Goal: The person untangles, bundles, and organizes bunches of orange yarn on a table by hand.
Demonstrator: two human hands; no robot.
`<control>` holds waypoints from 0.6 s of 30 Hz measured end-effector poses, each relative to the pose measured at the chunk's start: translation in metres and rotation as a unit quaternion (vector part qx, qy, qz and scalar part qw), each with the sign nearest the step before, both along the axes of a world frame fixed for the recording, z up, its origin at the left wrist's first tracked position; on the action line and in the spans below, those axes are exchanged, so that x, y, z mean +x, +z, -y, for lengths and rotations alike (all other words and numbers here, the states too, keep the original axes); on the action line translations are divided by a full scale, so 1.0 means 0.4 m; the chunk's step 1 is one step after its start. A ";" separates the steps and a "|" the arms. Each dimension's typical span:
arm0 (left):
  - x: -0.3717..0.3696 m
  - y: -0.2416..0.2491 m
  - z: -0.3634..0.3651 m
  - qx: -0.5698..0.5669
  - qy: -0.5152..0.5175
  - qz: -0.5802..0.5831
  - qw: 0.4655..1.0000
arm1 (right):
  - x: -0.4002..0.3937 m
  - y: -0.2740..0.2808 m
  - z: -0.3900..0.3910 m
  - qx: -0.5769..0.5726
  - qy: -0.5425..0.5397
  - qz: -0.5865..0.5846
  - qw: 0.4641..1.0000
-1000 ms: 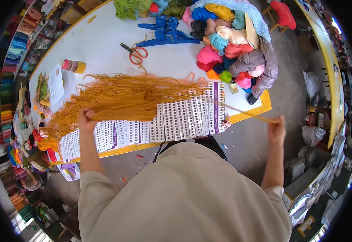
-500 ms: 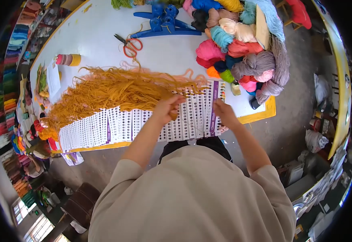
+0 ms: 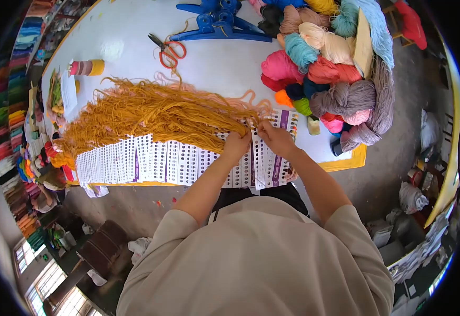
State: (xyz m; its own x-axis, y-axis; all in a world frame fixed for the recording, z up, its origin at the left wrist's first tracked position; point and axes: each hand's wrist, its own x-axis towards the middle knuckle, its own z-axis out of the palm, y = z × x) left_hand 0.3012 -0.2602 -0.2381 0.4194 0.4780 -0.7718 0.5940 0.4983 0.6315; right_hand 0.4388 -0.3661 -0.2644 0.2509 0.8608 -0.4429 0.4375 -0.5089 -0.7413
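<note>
A long bundle of mustard yarn lies across a row of white punched cards, its loose strands trailing to the left. My left hand is closed round the right end of this bundle, above the cards. Close beside it, my right hand pinches at the strand ends near the cards' far edge; its fingertips are partly hidden. Paler pink yarn shows behind the mustard bundle. At the right end of the row is a card with a purple stripe.
Red-handled scissors lie beyond the yarn, near a blue stand. Colourful yarn skeins are heaped at the right of the white table. Wrapped cones lie at the left. The table has a yellow edge.
My right hand has moved left and up from the purple-striped card to the strand ends. My left hand has shifted right with the yarn, so the hands are closer together. The view has shifted slightly.
</note>
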 end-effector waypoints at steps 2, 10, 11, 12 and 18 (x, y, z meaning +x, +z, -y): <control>-0.005 0.007 -0.019 -0.040 0.005 -0.014 0.999 | 0.001 0.003 -0.007 0.010 -0.014 -0.011 1.000; -0.010 -0.045 -0.028 -0.100 0.018 0.099 0.990 | 0.015 -0.009 -0.029 -0.058 -0.065 -0.103 0.991; -0.005 -0.033 -0.032 -0.100 0.018 0.098 0.990 | 0.015 -0.005 -0.028 -0.058 -0.065 -0.104 0.991; 0.000 -0.022 -0.039 -0.089 -0.011 0.080 0.993 | 0.016 0.000 -0.027 -0.054 -0.078 -0.122 0.988; -0.008 -0.022 -0.064 0.075 -0.155 -0.025 0.985 | 0.014 -0.005 -0.025 -0.044 -0.097 -0.153 0.982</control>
